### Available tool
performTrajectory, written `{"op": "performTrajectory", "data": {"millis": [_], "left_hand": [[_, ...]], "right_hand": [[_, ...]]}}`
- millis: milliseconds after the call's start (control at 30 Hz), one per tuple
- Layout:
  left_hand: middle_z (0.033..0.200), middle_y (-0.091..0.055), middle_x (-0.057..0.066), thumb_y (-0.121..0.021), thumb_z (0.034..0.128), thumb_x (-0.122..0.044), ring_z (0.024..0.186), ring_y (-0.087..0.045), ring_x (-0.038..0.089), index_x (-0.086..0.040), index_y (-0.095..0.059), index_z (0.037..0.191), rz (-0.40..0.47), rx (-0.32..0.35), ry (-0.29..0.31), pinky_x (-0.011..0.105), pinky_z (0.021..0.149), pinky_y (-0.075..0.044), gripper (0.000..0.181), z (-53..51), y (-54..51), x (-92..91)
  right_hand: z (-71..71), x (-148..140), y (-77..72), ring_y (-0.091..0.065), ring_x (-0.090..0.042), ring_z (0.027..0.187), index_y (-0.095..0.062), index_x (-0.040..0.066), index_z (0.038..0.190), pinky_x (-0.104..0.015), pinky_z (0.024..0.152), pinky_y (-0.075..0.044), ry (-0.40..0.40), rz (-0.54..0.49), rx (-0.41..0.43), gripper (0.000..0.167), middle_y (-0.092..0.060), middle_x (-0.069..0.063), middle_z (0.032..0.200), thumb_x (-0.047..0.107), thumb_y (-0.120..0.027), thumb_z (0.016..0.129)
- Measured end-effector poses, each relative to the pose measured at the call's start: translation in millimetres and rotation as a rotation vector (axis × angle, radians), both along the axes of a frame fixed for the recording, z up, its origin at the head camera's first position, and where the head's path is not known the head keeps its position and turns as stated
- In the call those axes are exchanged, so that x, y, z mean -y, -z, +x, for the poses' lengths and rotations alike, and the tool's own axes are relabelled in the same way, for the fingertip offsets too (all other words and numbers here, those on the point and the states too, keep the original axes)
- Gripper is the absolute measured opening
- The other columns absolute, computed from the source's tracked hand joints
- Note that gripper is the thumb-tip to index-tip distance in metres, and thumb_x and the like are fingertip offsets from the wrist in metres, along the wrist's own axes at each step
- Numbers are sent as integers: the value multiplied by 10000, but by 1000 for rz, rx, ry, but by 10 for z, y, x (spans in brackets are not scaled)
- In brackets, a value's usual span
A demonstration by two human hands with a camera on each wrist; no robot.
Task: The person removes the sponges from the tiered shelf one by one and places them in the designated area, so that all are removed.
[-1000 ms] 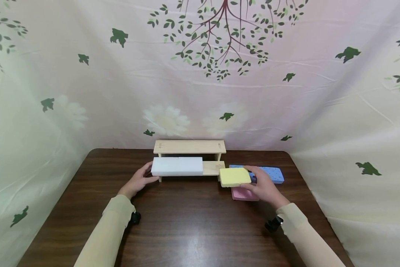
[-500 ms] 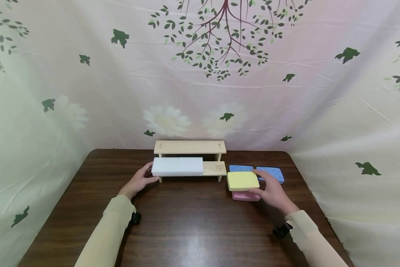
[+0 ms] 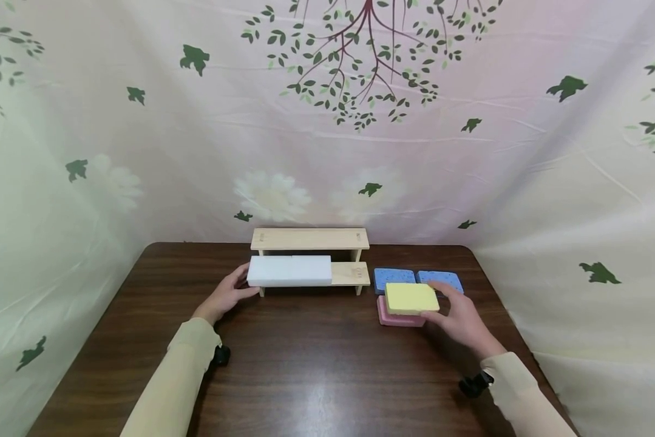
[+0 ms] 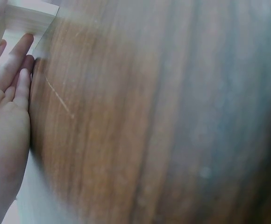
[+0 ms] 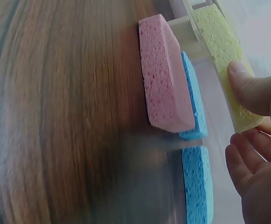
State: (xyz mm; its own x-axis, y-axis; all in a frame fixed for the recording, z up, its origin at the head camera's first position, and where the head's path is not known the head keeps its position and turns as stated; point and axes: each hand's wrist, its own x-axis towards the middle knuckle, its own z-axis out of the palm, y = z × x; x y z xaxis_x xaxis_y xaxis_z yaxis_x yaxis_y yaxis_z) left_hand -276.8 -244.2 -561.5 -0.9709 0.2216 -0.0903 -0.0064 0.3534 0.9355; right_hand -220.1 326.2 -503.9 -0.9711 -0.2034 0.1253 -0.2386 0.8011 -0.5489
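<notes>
in the head view, the right hand (image 3: 461, 317) pinches the yellow sponge (image 3: 411, 298) between thumb and fingers, to the right of the wooden rack (image 3: 351, 273) and nearer the person. the pink sponge (image 3: 388, 319), partly covered by it in this view, also sits right of the rack; two blue sponges (image 3: 394, 278) lie just beyond the rack's right end on the table (image 3: 305, 376). the white block (image 3: 289, 271) fills the left part of the rack's lower step. the left hand (image 3: 226, 298) is at the rack's left end, thumb and fingers spread.

in the left wrist view, the left hand's fingers stretch out loosely by the rack.

in the right wrist view, the yellow sponge is apart from the pink one, thumb on its edge.
</notes>
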Motion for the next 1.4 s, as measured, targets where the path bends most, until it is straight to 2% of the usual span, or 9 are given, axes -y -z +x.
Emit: {"op": "performTrajectory", "data": {"millis": [233,567,867,1200,1400], "left_hand": [[1678,-344,206,-757,988,-302,1566,-256,434,-100,-279,1661,-3,-7,13,649,1253,-187,850,4,21,6],[1663,-371,200,-765,984,-280,1559,-278,422,-110,-293,1657,16,2,12,633,1255,-203,839,5,66,-15],[1660,-371,209,-761,987,-255,1556,-280,425,-88,-278,1659,27,-2,2,638,1254,-202,844,-4,52,-3],[1673,-354,198,-765,984,-236,1572,-248,416,-102,-269,1666,52,16,-6,641,1260,-170,853,-16,31,6],[1678,-321,241,-748,993,-183,1577,-215,445,-44,-249,1662,38,39,-5,642,1263,-154,846,-24,-12,1]], "right_hand": [[89,-143,31,-470,-508,1390,-500,-31,1498,-701,1083,-422,30,-12,-16,771,-527,-293,1499,220,-883,877],[198,-313,56,-464,-528,1383,-496,-32,1502,-723,1073,-414,79,-4,-4,786,-518,-309,1501,244,-884,877],[238,-459,84,-525,-533,1312,-473,-67,1505,-670,989,-513,100,-12,-9,785,-507,-338,1490,185,-878,880],[279,-605,163,-485,-542,1333,-483,-80,1484,-719,1020,-433,99,13,-34,752,-520,-346,1465,192,-863,894],[305,-693,200,-471,-549,1338,-464,-84,1497,-720,1023,-414,111,14,-29,757,-515,-346,1466,206,-847,912]]}}
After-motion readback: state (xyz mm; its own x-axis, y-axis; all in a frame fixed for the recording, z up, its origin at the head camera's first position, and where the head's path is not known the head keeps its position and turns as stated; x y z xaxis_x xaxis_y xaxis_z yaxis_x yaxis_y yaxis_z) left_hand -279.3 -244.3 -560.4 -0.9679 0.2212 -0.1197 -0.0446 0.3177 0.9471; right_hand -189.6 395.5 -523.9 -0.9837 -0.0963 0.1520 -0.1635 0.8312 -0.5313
